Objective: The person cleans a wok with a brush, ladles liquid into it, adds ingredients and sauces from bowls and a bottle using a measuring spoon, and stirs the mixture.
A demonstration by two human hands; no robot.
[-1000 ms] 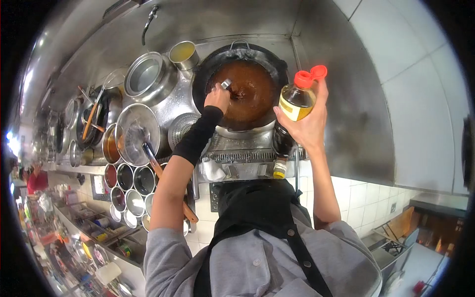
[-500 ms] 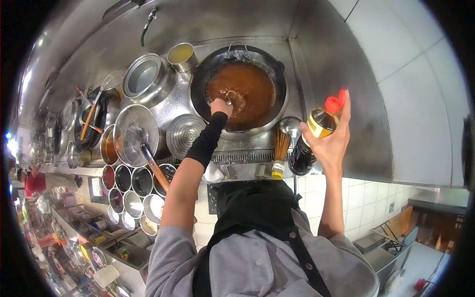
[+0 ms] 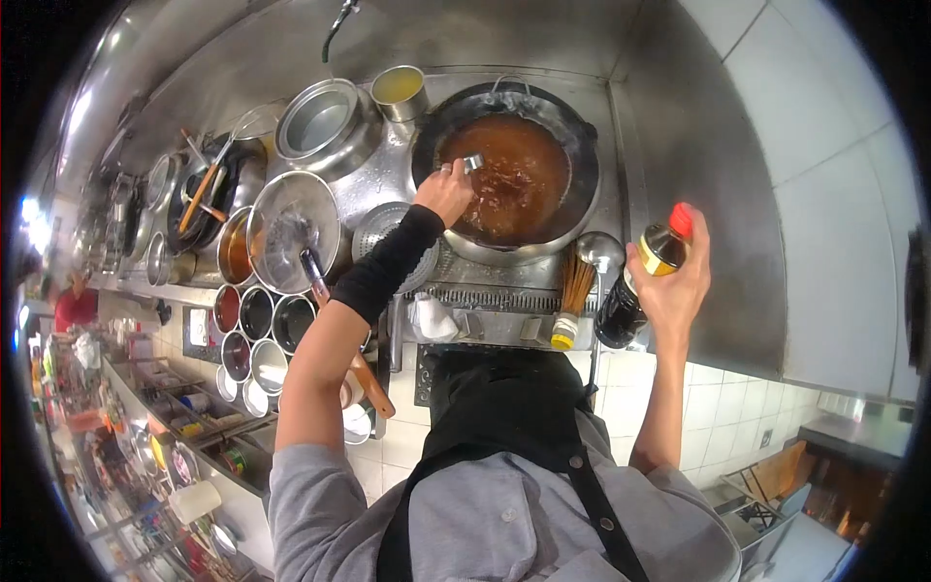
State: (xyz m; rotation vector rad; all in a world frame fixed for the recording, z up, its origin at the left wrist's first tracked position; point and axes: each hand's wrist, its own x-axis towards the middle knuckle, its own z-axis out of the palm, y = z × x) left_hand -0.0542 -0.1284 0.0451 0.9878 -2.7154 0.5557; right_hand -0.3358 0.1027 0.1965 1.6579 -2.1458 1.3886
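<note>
In my left hand (image 3: 446,194), fingers pinched over the wok's near left rim, is a small shiny metal cup (image 3: 473,162). The wok (image 3: 588,160) holds brown, rippling liquid (image 3: 524,160). My right hand (image 3: 674,281) is wrapped round a tilted bottle of dark sauce (image 3: 621,308) with a yellow label and a red cap (image 3: 682,219). That bottle is to the right of the wok, above the counter's front edge. A metal ladle (image 3: 601,252) and a bamboo wok brush (image 3: 574,291) lie just left of the bottle.
Left of the wok are a perforated strainer (image 3: 383,228), a lidded-looking steel pot (image 3: 320,121), a pot of yellow liquid (image 3: 399,87) and a wooden-handled mesh strainer (image 3: 291,233). Several seasoning containers (image 3: 257,312) stand lower left. A steel wall (image 3: 708,242) rises at right.
My left hand has lifted the small metal cup up from the liquid. The bottle's red lid, raised before, now looks folded down by my right hand. The camera view has shifted slightly.
</note>
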